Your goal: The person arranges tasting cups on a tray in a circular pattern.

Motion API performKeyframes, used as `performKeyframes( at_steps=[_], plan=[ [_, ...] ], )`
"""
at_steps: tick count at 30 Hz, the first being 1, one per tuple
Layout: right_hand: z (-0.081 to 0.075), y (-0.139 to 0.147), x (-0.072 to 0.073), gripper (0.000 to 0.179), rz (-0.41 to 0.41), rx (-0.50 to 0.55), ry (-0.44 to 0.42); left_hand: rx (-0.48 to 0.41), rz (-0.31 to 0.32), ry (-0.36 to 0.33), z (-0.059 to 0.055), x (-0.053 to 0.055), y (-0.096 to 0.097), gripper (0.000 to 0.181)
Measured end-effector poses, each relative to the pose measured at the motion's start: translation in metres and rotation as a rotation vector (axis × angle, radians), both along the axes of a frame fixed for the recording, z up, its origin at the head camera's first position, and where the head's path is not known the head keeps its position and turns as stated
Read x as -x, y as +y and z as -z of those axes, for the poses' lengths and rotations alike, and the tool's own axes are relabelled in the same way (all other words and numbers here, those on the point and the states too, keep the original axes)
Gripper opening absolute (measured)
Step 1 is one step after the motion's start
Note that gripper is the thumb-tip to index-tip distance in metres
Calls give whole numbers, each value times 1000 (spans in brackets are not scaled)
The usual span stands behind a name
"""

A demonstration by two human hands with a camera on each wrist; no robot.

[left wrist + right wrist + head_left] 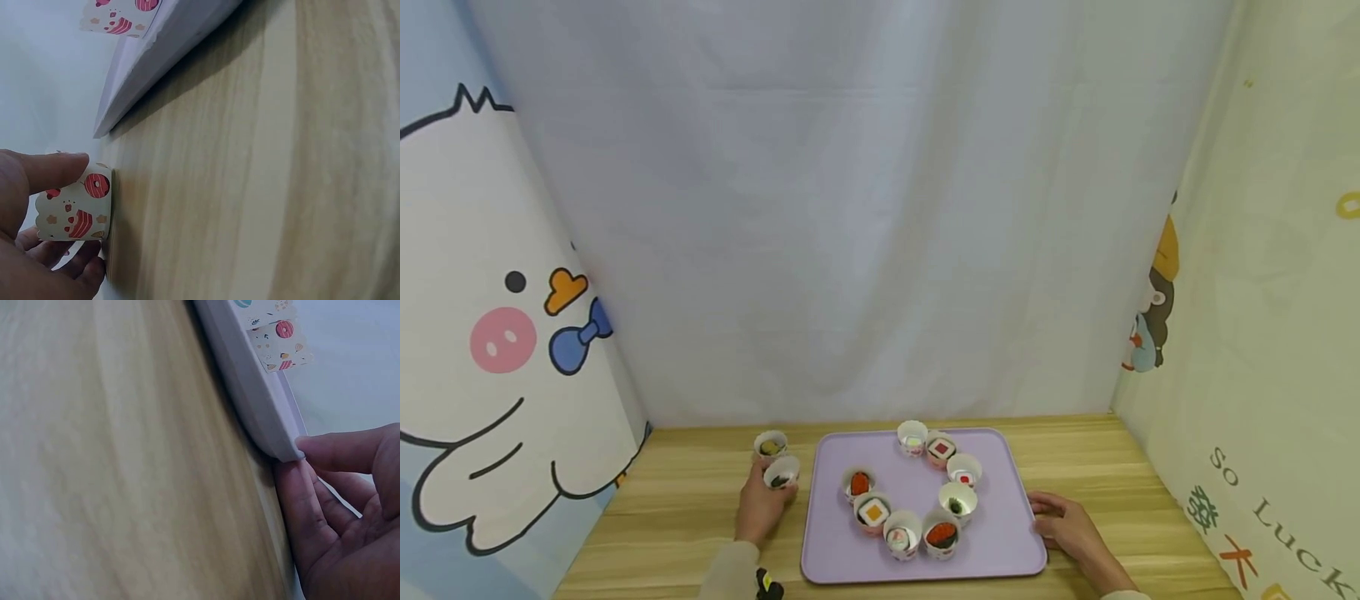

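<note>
My left hand (762, 510) grips a printed paper baking cup (783, 470) with a dark-topped piece inside, left of the tray. In the left wrist view the thumb lies along one side of this cup (80, 212), fingers round the other. Just behind it is another paper cup (771, 444) with a yellowish-brown topped piece. At the right edge of the lilac tray (1000, 546), my right hand (1070, 525) pinches the rim between thumb and fingers. Several paper cups with toy-like sushi pieces stand on the tray in a rough ring, one of them holding a red-topped piece (941, 536).
The tray lies on a wood-grain table (647, 508). A pale grey curtain (865, 233) hangs behind the table. Printed cloths flank it, the left one with a cartoon bird (490, 250) and the right one with lettering (1285, 537).
</note>
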State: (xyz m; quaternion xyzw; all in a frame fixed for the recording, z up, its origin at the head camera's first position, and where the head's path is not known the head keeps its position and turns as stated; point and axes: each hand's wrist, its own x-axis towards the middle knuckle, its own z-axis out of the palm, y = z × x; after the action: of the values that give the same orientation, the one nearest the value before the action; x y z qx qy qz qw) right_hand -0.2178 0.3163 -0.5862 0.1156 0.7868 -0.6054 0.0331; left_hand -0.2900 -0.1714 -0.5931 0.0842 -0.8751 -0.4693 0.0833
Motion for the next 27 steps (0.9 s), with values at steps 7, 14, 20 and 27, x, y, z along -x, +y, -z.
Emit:
performKeyframes(
  at_steps=[7, 14, 20, 27],
  plan=[
    [1, -1, 0, 58, 12, -5, -1, 1, -2, 22, -3, -4, 0, 59],
    [1, -3, -1, 56, 24, -1, -4, 21, -9, 54, -6, -11, -1, 60],
    [0, -3, -2, 56, 23, -8, 0, 18, 2, 94, -15, -15, 1, 60],
    [0, -4, 0, 56, 24, -22, 0, 9, 46, 135, -38, -17, 7, 57]
  ],
)
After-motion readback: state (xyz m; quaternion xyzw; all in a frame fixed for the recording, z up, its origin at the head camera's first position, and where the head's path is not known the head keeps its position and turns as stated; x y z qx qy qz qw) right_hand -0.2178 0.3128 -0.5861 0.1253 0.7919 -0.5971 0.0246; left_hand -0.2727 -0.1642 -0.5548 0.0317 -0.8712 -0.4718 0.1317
